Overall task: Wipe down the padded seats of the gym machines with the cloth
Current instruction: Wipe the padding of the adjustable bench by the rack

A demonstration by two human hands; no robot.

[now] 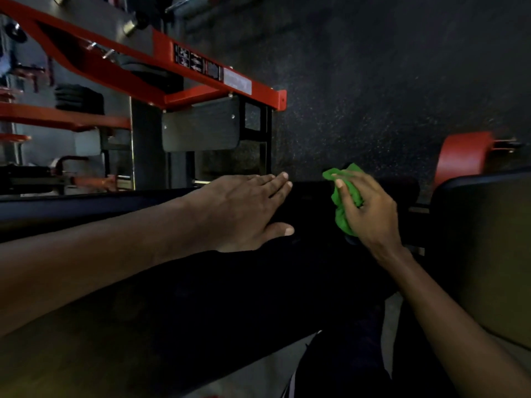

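Note:
A long black padded bench seat runs across the lower half of the view. My left hand lies flat on its far part with the fingers straight. My right hand grips a bunched green cloth and holds it against the pad near the seat's right end. A second black pad stands at the right, apart from the first.
A red and black machine frame with a grey pad stands beyond the bench. A red rounded part sits at the right. Dark speckled rubber floor spreads behind. Weight plates are stacked at the far left.

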